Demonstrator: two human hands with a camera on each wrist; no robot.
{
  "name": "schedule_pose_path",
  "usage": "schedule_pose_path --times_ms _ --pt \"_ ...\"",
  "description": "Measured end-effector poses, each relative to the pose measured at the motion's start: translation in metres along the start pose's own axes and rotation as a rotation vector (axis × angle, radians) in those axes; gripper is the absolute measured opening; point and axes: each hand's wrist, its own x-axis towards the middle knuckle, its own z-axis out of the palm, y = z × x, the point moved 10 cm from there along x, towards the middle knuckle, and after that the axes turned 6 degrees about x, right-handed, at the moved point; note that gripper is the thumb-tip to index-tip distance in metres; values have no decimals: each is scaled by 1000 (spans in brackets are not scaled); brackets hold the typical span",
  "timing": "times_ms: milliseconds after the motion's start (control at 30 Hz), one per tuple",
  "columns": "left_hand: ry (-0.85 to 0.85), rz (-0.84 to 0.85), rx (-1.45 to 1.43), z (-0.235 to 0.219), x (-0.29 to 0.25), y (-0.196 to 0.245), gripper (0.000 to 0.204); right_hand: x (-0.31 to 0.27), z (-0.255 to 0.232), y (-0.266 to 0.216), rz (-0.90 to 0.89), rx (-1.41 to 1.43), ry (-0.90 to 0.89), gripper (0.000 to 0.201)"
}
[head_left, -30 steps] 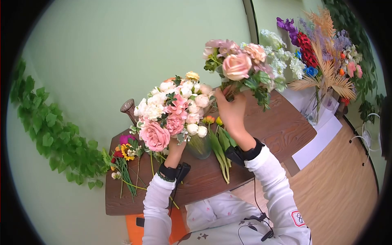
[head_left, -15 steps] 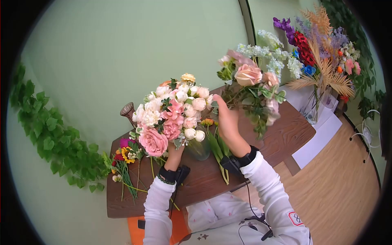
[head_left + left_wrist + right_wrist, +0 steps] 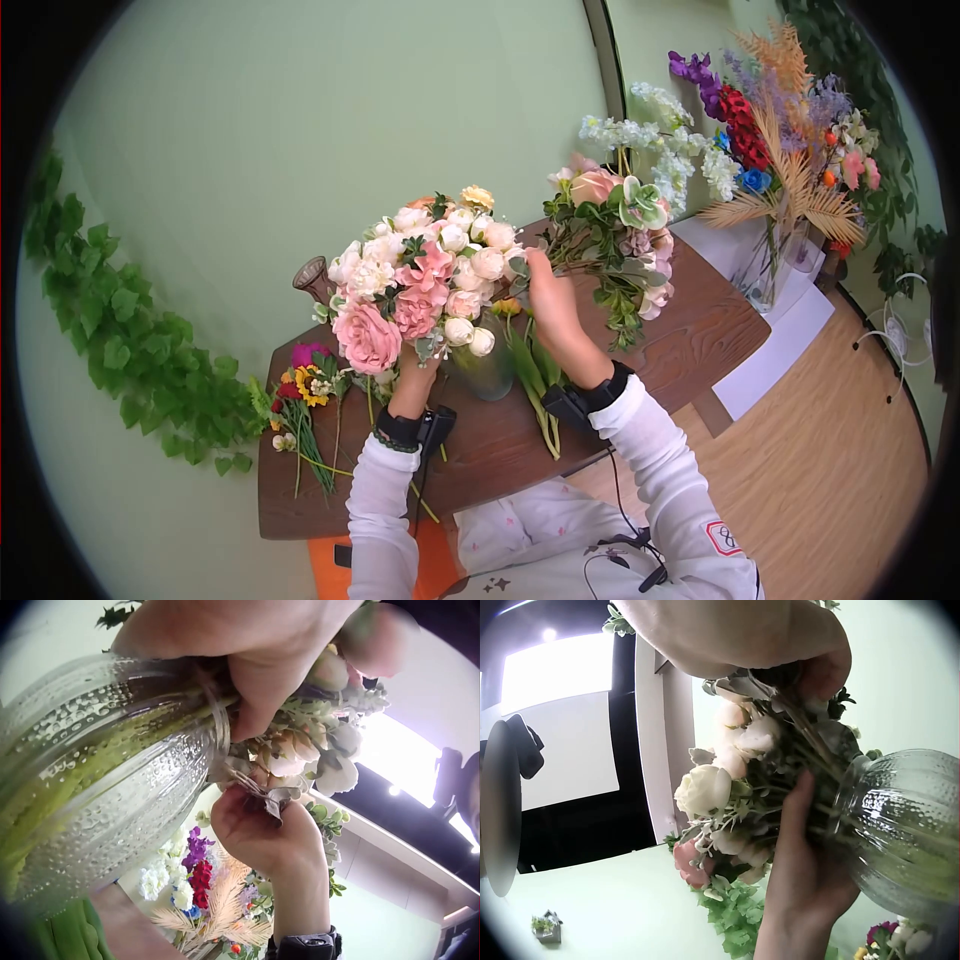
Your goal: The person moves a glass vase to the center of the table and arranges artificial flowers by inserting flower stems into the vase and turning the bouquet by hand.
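A large bouquet of cream, white and pink artificial flowers (image 3: 425,270) stands with its stems in a ribbed, bubbly clear glass vase (image 3: 911,825). My left hand (image 3: 415,378) holds the bouquet low, its fingers and thumb around the stems at the vase mouth, as the left wrist view shows. To the right, my right hand (image 3: 556,310) grips the stems (image 3: 806,727) of a second bunch with dusty-pink roses and green leaves (image 3: 625,235). That bunch leans out to the right, its stem ends close to the vase mouth. Blossoms hide part of both hands in the head view.
Tulips (image 3: 530,370) lie on the dark wooden table (image 3: 690,345) beside the vase. Loose small flowers (image 3: 310,385) lie at the left, near a brown glass vase (image 3: 314,278). A glass vase of mixed flowers (image 3: 765,265) stands at the far right. Ivy (image 3: 130,330) hangs on the wall.
The right hand's bunch has swung down and tipped outward to the right, its stems coming in toward the vase mouth. The left hand keeps its hold on the bouquet, nearly in place.
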Motion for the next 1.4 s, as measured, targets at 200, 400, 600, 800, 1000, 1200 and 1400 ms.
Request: schedule_pose_path --times_ms 200,400,600,800,1000,1200,1400 --pt "39 -41 -53 -7 -3 -7 32 -4 12 -22 -114 -49 -29 27" --pt "66 -92 -101 -11 -12 -14 32 2 39 -45 -213 -178 -158 31" --pt "117 -146 -141 -7 3 -10 33 8 43 -63 -228 -258 -148 34" --pt "156 -189 -197 -1 31 -3 33 13 35 -45 -108 -425 -101 39" --pt "183 -297 -435 -10 34 18 33 -1 30 -32 -242 -535 8 34" --pt "244 -284 -466 -4 33 -3 34 -28 22 -27 -95 -368 35 22" --pt "277 -293 -510 -9 33 6 35 -31 36 -2 -161 -244 -203 31"
